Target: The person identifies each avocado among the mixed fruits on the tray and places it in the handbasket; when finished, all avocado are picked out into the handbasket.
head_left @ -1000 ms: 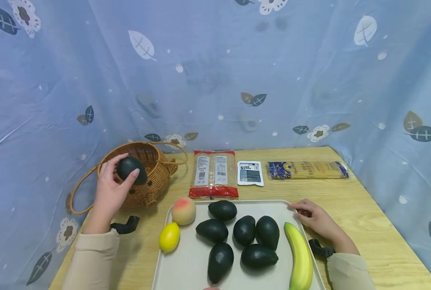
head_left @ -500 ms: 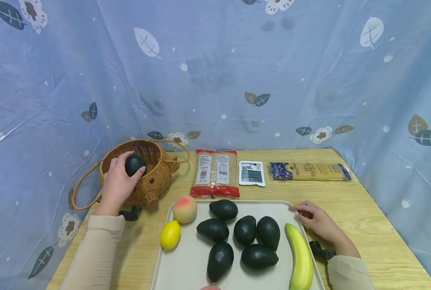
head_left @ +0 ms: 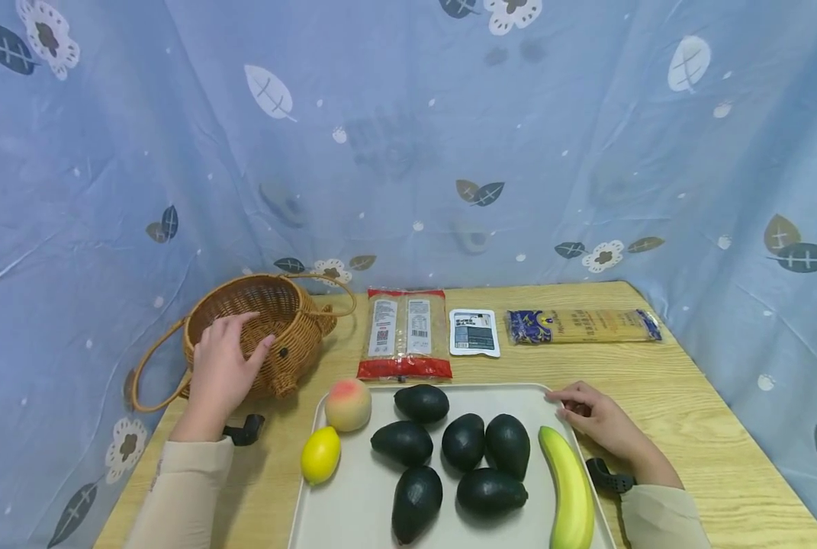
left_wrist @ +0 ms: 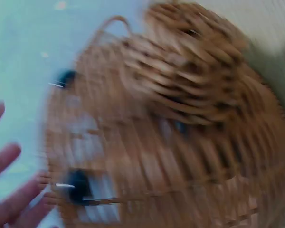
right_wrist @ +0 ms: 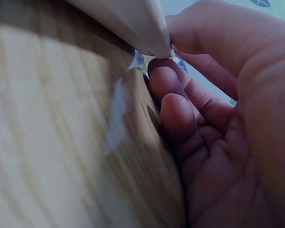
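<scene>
My left hand [head_left: 224, 366] is at the near side of a pig-shaped wicker basket [head_left: 298, 349], its fingers over the rim and holding nothing. In the left wrist view the basket's woven front [left_wrist: 180, 71] is blurred, with spread fingers at the left edge. No avocado shows inside; the hand covers part of the opening. My right hand [head_left: 603, 419] grips the corner of a white tray [head_left: 353, 518], thumb and fingertips at its rim. In the right wrist view the other fingers curl beside the tray corner [right_wrist: 147, 28]. Several dark avocados [head_left: 418, 503] lie on the tray.
A peach [head_left: 348, 405] and a lemon [head_left: 320, 456] are at the tray's left side, a banana [head_left: 567, 488] at its right. Behind it lie a red-edged clear packet [head_left: 404, 335], a small white packet [head_left: 474, 332] and a yellow noodle packet [head_left: 587, 325]. A patterned curtain surrounds the table.
My left hand has moved the avocado to the basket's opening and let it go; the avocado is out of sight now. My right hand has stayed at the tray corner.
</scene>
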`<move>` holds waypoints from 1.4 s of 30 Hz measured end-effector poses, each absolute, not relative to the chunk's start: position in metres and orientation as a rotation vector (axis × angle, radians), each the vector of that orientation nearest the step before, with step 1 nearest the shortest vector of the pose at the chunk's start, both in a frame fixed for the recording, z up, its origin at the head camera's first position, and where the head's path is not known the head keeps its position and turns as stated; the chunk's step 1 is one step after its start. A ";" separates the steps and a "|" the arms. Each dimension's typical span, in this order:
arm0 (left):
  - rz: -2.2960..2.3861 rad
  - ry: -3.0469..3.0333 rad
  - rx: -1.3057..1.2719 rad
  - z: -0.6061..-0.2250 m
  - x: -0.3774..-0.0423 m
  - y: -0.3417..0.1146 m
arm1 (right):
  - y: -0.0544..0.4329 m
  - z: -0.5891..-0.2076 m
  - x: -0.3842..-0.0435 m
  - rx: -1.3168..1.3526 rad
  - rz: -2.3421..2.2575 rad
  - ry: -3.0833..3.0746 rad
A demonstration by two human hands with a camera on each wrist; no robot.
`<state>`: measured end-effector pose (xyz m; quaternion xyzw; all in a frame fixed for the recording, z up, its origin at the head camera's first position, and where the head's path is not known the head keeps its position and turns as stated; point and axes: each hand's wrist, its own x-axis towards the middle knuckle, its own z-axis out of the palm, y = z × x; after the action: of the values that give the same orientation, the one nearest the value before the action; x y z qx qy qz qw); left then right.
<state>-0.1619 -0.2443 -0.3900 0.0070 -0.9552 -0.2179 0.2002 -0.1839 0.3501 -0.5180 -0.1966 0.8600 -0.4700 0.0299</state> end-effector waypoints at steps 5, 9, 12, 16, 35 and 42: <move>-0.556 -2.603 -0.265 -0.380 -0.136 -0.218 | 0.350 -0.517 -0.182 -0.597 -1.418 2.664; -0.517 -2.559 -0.511 -0.378 -0.125 -0.197 | 0.349 -0.515 -0.183 -0.589 -1.418 2.659; -0.486 -2.551 -0.677 -0.380 -0.116 -0.179 | 0.349 -0.515 -0.183 -0.574 -1.429 2.649; -0.460 -2.596 -0.808 -0.387 -0.103 -0.154 | 0.350 -0.516 -0.184 -0.566 -1.425 2.635; -0.187 -3.023 -1.235 -0.416 -0.089 -0.094 | 0.347 -0.516 -0.184 -0.549 -1.378 2.670; -0.203 -3.079 -1.093 -0.419 -0.088 -0.093 | 0.347 -0.516 -0.184 -0.516 -1.375 2.665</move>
<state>-0.0880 -0.0932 -0.4193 -0.3330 -0.9386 -0.0618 -0.0660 -0.1837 0.3473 -0.5158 -0.1694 0.8747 -0.4514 0.0495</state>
